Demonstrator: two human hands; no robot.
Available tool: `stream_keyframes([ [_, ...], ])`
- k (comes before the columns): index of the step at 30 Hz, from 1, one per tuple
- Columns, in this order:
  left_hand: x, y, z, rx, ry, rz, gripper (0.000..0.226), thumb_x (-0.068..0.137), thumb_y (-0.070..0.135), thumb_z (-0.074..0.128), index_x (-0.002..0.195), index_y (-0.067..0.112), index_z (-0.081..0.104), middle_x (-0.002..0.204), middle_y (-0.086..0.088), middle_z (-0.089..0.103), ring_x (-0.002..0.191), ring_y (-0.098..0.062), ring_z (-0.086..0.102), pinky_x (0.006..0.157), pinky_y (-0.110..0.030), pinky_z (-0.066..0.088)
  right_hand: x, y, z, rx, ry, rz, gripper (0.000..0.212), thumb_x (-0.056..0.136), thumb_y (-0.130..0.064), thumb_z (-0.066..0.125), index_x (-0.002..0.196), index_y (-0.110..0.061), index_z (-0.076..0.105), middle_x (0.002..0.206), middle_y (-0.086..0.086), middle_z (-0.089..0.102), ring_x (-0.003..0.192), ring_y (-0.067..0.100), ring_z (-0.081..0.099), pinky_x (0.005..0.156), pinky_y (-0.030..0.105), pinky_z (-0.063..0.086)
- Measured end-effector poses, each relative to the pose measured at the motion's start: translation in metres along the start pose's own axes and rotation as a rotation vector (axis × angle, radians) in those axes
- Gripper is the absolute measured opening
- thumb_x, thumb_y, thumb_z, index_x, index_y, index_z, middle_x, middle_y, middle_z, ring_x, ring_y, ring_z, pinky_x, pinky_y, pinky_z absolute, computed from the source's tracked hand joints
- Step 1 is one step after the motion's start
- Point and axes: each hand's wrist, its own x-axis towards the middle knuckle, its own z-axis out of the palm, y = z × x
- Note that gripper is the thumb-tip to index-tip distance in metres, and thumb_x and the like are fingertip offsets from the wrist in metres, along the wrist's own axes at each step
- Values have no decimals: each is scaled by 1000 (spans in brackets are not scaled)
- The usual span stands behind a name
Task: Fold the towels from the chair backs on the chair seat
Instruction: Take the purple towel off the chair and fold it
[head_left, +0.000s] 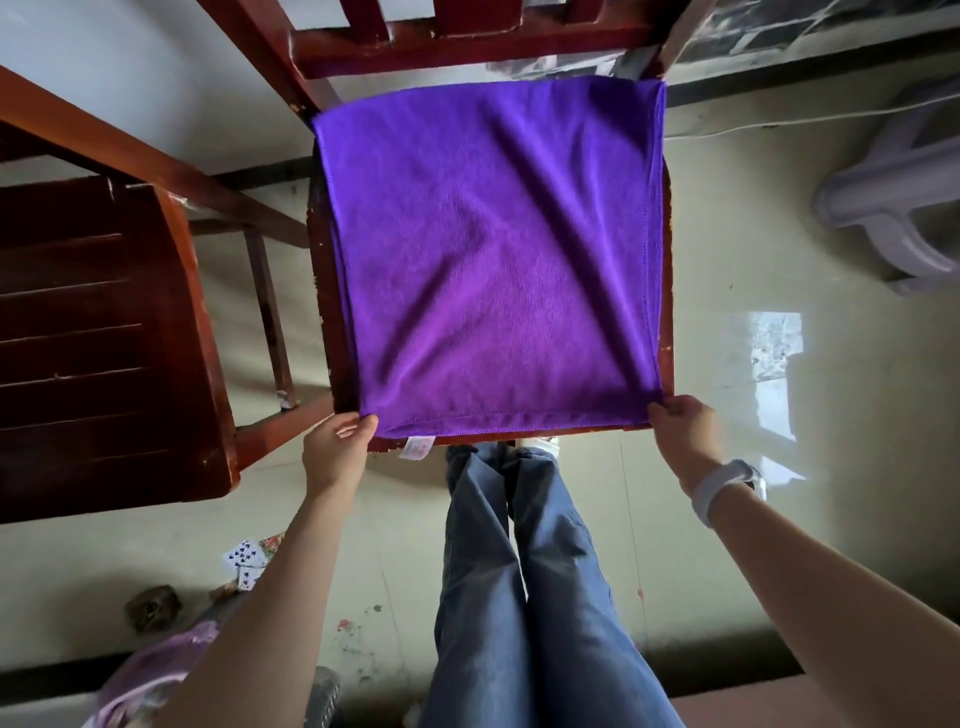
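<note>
**On chair seat: towel spread, both near corners held**

At far left, a 2nd chair (98, 332) stands beside the first, dark slats visible. Playing cards (244, 558) lie on the floor below it. Left hand (337, 447) pinches the towel's near-left corner. Towel (493, 249), purple, lies over the seat of the chair (666, 358), diagonal creases across it, white tag (417, 448) hanging at the near edge. Right hand (683, 428) pinches the near-right corner; white band (719, 488) on that wrist.

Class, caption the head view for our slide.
Both hands, left hand and right hand, pinch purple towel corners on chair seat.
</note>
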Motion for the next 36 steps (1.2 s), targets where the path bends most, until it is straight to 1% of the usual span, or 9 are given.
stream_keyframes([
  [5, -2, -1, 0, -126, -28, -55, 23, 83, 11, 65, 101, -2, 65, 88, -12, 65, 81, -21, 59, 92, -39, 50, -10, -6, 3, -21, -30, -35, 28, 79, -20, 51, 75, 4, 63, 76, 26, 60, 87, 41, 52, 70, 38, 41],
  [9, -3, 0, 0, -185, -39, -78, 21, 84, 8, 63, 103, 0, 63, 73, 0, 59, 58, -1, 58, 66, -21, 49, -18, -11, 9, -55, -52, -61, 22, 80, -25, 49, 75, -7, 61, 80, 18, 51, 101, 36, 45, 78, 33, 36],
  [11, -3, -1, -2, -185, -43, -85, 25, 84, 8, 63, 107, -3, 62, 79, -4, 59, 67, -8, 55, 64, -21, 46, -18, -14, 11, -61, -60, -64, 15, 83, -20, 52, 76, -9, 61, 86, 21, 56, 100, 34, 44, 82, 34, 36],
  [17, -5, 6, -2, -264, -61, -146, 22, 87, 6, 58, 108, -4, 59, 90, -9, 55, 63, -9, 49, 73, -26, 49, -14, -21, 6, 107, -109, 32, 26, 82, -16, 49, 58, -10, 45, 59, 9, 44, 66, 26, 39, 59, 33, 29],
  [22, -5, 6, -9, -294, -87, -159, 9, 87, 7, 59, 96, 4, 59, 78, -6, 58, 67, -14, 55, 53, -12, 52, -15, -19, 1, 45, -166, -17, 25, 84, -15, 49, 60, -7, 47, 64, 14, 51, 66, 27, 44, 55, 33, 29],
  [25, -10, 11, -17, -368, -112, -171, 4, 86, 3, 58, 83, 3, 57, 88, -11, 60, 74, -19, 59, 60, -16, 55, -17, -11, -8, 41, -110, -27, 26, 84, -13, 50, 58, -9, 48, 68, 19, 55, 68, 29, 49, 59, 31, 33],
  [29, -20, 19, -35, -528, -152, -139, 11, 88, 0, 54, 80, 6, 57, 82, -9, 61, 71, -14, 65, 66, -19, 57, -21, -6, -30, 342, -80, 22, 25, 88, -12, 50, 63, -9, 53, 60, 10, 50, 59, 23, 44, 58, 32, 41],
  [32, -27, 26, -45, -590, -156, -127, 14, 88, -1, 53, 77, 5, 56, 72, -6, 65, 62, -7, 66, 67, -20, 57, -29, -12, -45, 562, -97, 64, 25, 92, -10, 50, 67, -9, 54, 64, 5, 47, 57, 15, 45, 48, 11, 46],
  [36, -40, 44, -56, -648, -175, -117, 16, 89, -3, 51, 75, 6, 55, 78, -9, 62, 73, -15, 64, 79, -26, 51, -42, -28, -61, 720, -114, 76, 25, 92, -7, 49, 68, -5, 53, 66, 7, 47, 43, 1, 50, 48, 7, 45],
])
